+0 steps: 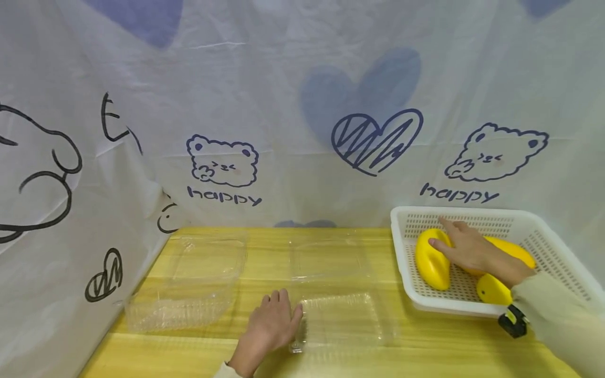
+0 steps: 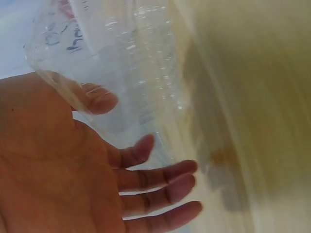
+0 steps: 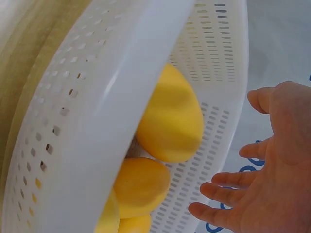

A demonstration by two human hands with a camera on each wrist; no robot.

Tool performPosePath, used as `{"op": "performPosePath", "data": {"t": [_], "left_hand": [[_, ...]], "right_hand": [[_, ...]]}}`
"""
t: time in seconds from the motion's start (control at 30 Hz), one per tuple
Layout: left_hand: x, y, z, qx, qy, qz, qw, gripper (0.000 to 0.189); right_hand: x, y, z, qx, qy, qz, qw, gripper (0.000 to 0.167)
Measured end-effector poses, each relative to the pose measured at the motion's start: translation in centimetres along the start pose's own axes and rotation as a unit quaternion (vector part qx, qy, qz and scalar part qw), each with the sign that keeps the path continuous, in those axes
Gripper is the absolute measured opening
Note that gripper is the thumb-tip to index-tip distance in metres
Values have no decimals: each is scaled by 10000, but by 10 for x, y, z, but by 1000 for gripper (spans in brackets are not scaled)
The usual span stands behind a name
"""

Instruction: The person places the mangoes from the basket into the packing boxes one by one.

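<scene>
My right hand (image 1: 472, 253) is spread over a white perforated basket (image 1: 454, 306), its thumb by a yellow mango (image 1: 431, 265). Other mangoes, a yellow one (image 1: 514, 251) and a paler one (image 1: 493, 291), lie partly hidden under that hand and wrist. In the right wrist view the palm (image 3: 286, 165) is bare, apart from the mangoes (image 3: 170, 116). My left hand (image 1: 271, 323) is at the left edge of a clear plastic clamshell box (image 1: 342, 320), lid folded back. The left wrist view shows loosely bent fingers beside the clear plastic (image 2: 126, 63); whether they touch it I cannot tell.
A second clear clamshell box (image 1: 181, 312) lies opened at the left of the yellow wood-grain table (image 1: 264, 241). White cloth (image 1: 283, 105) with bear and heart drawings hangs behind the table and along its left side.
</scene>
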State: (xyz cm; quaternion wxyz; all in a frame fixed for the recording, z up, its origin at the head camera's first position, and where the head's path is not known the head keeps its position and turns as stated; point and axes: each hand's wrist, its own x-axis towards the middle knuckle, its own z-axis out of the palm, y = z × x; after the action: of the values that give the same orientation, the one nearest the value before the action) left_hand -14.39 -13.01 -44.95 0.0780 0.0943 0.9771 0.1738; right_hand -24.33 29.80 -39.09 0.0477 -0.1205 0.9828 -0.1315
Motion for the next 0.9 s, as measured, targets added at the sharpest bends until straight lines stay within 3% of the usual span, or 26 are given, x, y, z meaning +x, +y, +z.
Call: {"op": "performPosePath", "data": {"t": [0.4, 0.57, 0.9], "left_hand": [[4, -23, 3, 334, 99, 1080, 9935, 23], [11, -28, 8, 496, 308, 1135, 9918, 18], [31, -40, 13, 763, 1064, 1136, 9849, 16]], "right_hand": [[1, -3, 2, -8, -106, 92, 9999, 79], [2, -2, 4, -7, -63, 32, 10000, 76], [6, -7, 2, -4, -104, 84, 9999, 80]]}}
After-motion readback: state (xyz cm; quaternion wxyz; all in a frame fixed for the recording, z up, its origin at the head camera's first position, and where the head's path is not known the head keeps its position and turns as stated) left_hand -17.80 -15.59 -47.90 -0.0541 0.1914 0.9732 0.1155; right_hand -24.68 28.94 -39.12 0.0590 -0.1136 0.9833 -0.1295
